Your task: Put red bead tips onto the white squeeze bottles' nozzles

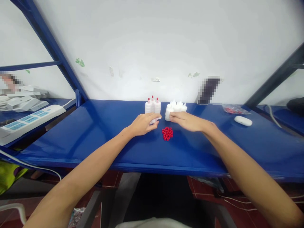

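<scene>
My left hand (pixel 144 123) is closed around a small white squeeze bottle (pixel 155 121), most of it hidden by the fingers. Just behind that hand stand several white bottles with red caps (pixel 152 106), upright and close together. My right hand (pixel 184 119) has its fingers curled against a white bottle (pixel 168 111) at the left of another cluster; the fingertips partly cover it. Beside it are several white bottles with pale nozzles and no red caps (pixel 179 106). Between and in front of both hands lies a small pile of red caps (pixel 167 133).
A blue table (pixel 95 139) meets a white wall. At right lie a clear bag with red pieces (pixel 234 110) and a white oval case (pixel 243 120). A dark, blurred-out object (pixel 209 90) leans on the wall. A power strip (pixel 30 118) sits at left by blue frame posts.
</scene>
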A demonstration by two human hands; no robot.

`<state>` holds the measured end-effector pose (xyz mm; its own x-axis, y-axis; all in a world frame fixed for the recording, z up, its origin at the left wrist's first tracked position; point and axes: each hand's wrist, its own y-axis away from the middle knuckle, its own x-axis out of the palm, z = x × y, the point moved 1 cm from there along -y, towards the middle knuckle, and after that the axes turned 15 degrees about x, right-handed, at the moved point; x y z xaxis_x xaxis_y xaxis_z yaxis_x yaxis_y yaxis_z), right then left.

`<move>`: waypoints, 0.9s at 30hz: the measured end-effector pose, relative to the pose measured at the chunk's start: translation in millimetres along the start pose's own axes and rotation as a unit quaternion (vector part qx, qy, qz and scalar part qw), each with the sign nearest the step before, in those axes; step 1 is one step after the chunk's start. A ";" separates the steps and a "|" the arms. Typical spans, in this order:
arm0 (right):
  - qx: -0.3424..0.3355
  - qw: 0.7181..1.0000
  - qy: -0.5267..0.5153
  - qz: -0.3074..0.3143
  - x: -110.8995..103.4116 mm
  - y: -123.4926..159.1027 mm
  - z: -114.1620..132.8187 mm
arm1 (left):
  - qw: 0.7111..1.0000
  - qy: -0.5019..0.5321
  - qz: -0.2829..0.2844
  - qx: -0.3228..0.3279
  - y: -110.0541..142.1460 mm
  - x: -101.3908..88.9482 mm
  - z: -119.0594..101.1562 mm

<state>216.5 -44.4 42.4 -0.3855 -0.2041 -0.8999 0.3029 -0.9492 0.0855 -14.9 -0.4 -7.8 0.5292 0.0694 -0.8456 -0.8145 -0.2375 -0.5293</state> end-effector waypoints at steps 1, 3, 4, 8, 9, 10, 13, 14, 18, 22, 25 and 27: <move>0.018 0.999 0.027 0.019 -0.7 0.1 -2.0 | 1.000 0.006 0.004 -0.005 -0.2 0.7 0.4; 0.042 0.996 0.069 0.048 -0.9 -0.7 -5.3 | 1.000 0.015 0.007 -0.016 -0.5 1.4 1.1; 0.046 0.994 0.082 0.059 -0.5 -1.5 -6.6 | 1.000 0.020 0.006 -0.021 -0.5 1.4 1.4; 0.044 0.993 0.078 0.082 1.5 -4.3 -9.0 | 0.999 0.034 0.002 -0.032 0.2 1.3 2.5; 0.042 0.993 0.072 0.085 1.8 -4.6 -9.1 | 0.999 0.035 0.004 -0.034 0.3 1.5 2.8; 0.039 0.993 0.066 0.087 2.0 -4.7 -9.2 | 0.999 0.037 0.007 -0.035 0.5 1.8 3.0; 0.030 0.994 0.056 0.088 2.6 -4.9 -9.5 | 0.998 0.038 0.012 -0.038 0.5 2.3 3.6; 0.030 0.994 0.054 0.088 2.9 -5.0 -9.8 | 0.998 0.039 0.013 -0.039 0.4 2.3 3.6; 0.048 0.993 0.036 0.099 5.1 -6.0 -9.9 | 0.998 0.044 0.015 -0.039 0.1 2.3 3.4; 0.043 0.994 0.031 0.099 6.9 -5.9 -6.2 | 0.998 0.045 0.014 -0.044 0.1 2.8 3.8; 0.030 0.994 0.030 0.099 8.2 -5.7 -3.1 | 0.998 0.044 0.016 -0.048 0.2 3.5 4.5; 0.015 0.995 0.028 0.097 9.4 -6.3 -1.8 | 0.998 0.043 0.015 -0.048 0.3 4.0 4.8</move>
<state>212.6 -39.9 32.6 -0.2731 -0.3716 -0.8873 0.3405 -0.9000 0.2721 -14.2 4.4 -11.6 0.5260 -0.0216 -0.8502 -0.8062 -0.3310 -0.4903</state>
